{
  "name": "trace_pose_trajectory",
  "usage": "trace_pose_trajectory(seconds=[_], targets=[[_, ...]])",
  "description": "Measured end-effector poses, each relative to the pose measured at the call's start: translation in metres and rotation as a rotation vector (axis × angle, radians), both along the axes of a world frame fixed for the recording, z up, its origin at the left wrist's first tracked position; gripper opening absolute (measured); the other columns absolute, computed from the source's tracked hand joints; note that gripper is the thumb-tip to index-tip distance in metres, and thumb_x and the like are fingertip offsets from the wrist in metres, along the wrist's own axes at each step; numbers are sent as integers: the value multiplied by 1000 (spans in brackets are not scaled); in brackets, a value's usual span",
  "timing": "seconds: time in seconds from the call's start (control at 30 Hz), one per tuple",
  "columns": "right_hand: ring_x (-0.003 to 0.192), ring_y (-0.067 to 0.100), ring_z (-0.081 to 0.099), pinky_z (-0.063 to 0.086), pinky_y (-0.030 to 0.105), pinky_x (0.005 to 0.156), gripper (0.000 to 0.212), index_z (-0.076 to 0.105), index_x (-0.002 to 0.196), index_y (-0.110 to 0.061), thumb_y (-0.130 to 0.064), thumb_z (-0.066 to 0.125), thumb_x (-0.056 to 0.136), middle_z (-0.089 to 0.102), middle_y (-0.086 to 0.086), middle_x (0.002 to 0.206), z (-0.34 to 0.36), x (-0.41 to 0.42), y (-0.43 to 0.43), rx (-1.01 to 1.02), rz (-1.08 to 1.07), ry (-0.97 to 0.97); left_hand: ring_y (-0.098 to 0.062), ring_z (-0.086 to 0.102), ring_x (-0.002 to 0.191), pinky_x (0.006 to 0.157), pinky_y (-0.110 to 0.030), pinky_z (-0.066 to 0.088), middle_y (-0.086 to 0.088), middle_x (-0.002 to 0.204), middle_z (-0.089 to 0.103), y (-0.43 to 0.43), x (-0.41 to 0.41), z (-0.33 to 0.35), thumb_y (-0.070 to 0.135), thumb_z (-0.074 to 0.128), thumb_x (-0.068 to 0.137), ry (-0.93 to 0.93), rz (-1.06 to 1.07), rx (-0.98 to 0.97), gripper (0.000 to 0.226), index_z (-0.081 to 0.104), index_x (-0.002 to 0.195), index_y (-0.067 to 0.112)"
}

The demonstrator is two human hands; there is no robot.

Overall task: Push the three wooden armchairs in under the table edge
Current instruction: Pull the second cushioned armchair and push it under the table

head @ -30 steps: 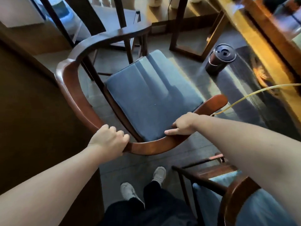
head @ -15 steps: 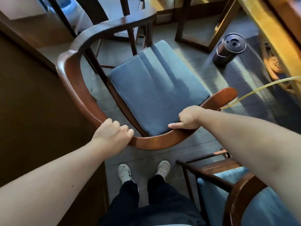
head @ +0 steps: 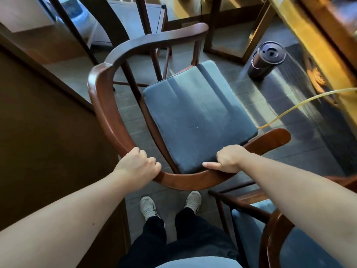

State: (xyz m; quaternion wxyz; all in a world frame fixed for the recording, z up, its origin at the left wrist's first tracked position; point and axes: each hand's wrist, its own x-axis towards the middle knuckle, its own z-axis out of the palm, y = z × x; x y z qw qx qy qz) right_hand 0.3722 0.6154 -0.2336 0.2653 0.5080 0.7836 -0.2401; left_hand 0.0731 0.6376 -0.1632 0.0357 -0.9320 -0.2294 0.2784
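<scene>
A wooden armchair [head: 108, 120] with a curved rail and a blue-grey cushion [head: 197, 115] stands in front of me, its open side facing the far right. My left hand [head: 137, 167] is closed around the curved back rail at its near left. My right hand [head: 228, 159] grips the same rail at its near right, thumb along the inner edge. A second armchair [head: 274, 235] with a blue cushion sits at the lower right, partly behind my right forearm. The dark wooden table [head: 48, 136] fills the left side, beside the first chair's left arm.
A dark cylindrical bin [head: 266, 60] stands on the tiled floor at the upper right. A yellow hose [head: 301, 107] runs from the right toward the chair. A light wooden bench or table [head: 313, 45] lies along the right edge. More chair legs [head: 143, 24] stand beyond. My feet [head: 170, 206] are below the rail.
Both hands have kept their grip on the rail. The chair has turned a little clockwise and sits further right in view, and my feet have shifted with it.
</scene>
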Motion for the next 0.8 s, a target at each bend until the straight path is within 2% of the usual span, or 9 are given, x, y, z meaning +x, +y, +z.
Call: trace_pose_trajectory(seconds=[0.23,0.43,0.57,0.67,0.8], targets=[[98,31,63,44,35,78,74,49,59,-20,-82,16,84,71,10,98,-4,28,-31,-33,-126,-24,-28,58,77,60,-36,30,-2,93,63,-2,32,0,18,43,93,39,-103,12,16,56,102,17],[91,28,63,39,33,70,72,50,57,-22,-79,18,87,70,6,90,0,51,-54,-70,-213,-37,-28,58,81,61,-36,30,-4,96,64,-7,61,8,18,42,95,57,-174,9,17,55,105,16],[89,26,61,40,33,70,70,52,59,-23,-77,19,89,68,5,86,6,63,-62,-112,-259,-46,-28,57,83,64,-35,38,-4,98,63,-9,71,8,21,43,93,23,-197,-12,19,54,107,15],[95,27,60,39,35,74,65,55,72,-24,-76,20,89,68,5,95,10,64,-62,-129,-333,0,-29,56,90,78,-42,45,-5,103,62,-5,62,6,22,46,91,-45,-223,-63,26,51,115,14],[107,24,58,44,40,89,61,61,104,-25,-74,31,88,66,1,112,25,38,-66,38,-486,183,-28,52,107,98,-48,37,-4,116,60,24,40,21,31,46,91,-131,-309,-78,34,48,123,19]])
